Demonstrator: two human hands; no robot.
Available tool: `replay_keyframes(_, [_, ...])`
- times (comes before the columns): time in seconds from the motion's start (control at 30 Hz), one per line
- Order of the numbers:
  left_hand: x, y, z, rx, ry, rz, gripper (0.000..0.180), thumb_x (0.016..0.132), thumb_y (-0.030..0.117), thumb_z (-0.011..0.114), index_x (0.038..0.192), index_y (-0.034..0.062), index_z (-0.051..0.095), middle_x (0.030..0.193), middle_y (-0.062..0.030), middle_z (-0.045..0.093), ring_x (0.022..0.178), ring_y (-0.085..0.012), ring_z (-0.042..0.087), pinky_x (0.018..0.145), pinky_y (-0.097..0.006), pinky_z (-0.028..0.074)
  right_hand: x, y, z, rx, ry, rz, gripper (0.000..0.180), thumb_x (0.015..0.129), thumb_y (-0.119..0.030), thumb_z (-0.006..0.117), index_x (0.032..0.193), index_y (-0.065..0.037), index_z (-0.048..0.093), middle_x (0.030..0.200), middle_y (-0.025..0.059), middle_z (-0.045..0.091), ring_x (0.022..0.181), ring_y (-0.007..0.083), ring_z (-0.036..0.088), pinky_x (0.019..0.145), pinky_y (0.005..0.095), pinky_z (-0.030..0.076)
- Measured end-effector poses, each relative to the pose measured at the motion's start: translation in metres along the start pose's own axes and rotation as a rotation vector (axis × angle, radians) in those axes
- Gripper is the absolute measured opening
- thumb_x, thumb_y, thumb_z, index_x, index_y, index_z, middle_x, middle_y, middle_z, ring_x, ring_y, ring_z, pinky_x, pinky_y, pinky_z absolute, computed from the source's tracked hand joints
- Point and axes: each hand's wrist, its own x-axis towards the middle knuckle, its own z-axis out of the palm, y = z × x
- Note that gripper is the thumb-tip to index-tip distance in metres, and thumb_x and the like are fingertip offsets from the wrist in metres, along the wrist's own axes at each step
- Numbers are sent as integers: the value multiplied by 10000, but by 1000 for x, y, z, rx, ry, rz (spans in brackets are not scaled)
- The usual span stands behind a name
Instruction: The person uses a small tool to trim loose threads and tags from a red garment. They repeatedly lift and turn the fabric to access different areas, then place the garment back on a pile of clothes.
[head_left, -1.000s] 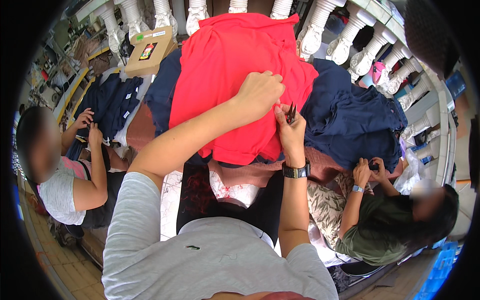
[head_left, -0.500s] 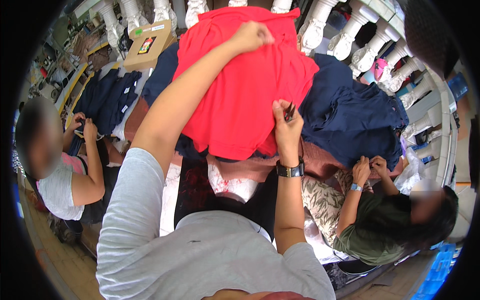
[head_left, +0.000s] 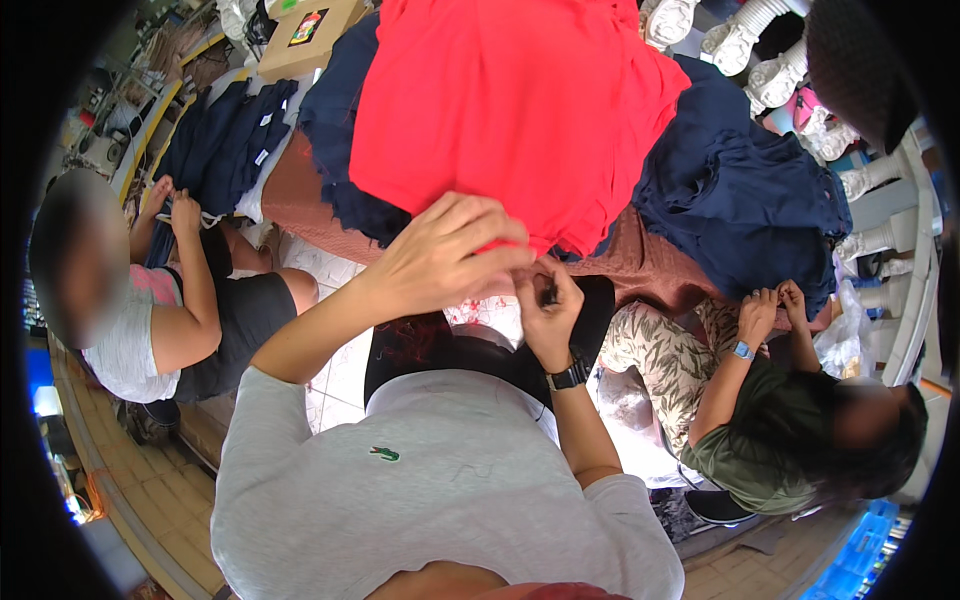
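A red garment (head_left: 500, 120) lies spread over a pile of dark blue cloth, its near edge hanging toward me. At that edge my left hand (head_left: 455, 245) is closed, its fingers bent over the red hem and the fingertips meeting my other hand. My right hand (head_left: 548, 312), with a black watch on the wrist, is closed around small dark thread snips (head_left: 547, 293). Only a bit of the snips shows between thumb and fingers; the blades are hidden. Whether a thread lies between the fingertips is too small to tell.
Dark blue garments (head_left: 735, 190) are heaped at the right, beside a seated person (head_left: 790, 440) handling one. On the left another person (head_left: 150, 310) works on navy pieces (head_left: 225, 140). A cardboard box (head_left: 310, 38) stands at the far left. White balusters (head_left: 775, 80) line the far right.
My left hand has come back from the far part of the red garment to its near edge. My right hand has moved nearer and left, meeting it. The view has shifted too.
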Motion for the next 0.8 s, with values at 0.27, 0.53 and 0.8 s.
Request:
replay_keyframes(0.27, [-2, -23, 3, -573, 154, -402, 73, 917, -25, 662, 989, -26, 669, 874, -84, 693, 693, -131, 637, 678, -289, 524, 39, -63, 33, -24, 175, -227, 299, 812, 1, 797, 1002, -35, 568, 710, -65, 483, 541, 14, 388, 571, 185, 347])
replay_keyframes(0.53, [20, -37, -36, -444, 526, -303, 146, 882, -135, 526, 882, -29, 628, 895, -82, 652, 812, -168, 657, 784, -275, 513, 101, -85, 47, -143, 106, -275, 272, 743, 77, 634, 988, 4, 540, 881, 138, 577, 654, 257, 553, 600, 346, 435])
replay_keyframes(0.8, [35, -75, -103, 438, 625, -97, 221, 706, -164, 600, 826, -9, 702, 954, -78, 712, 839, -261, 641, 739, -318, 511, 160, -145, 4, -361, 438, -807, 362, 604, 183, 505, 860, -24, 656, 930, 110, 638, 841, 227, 636, 681, 306, 486])
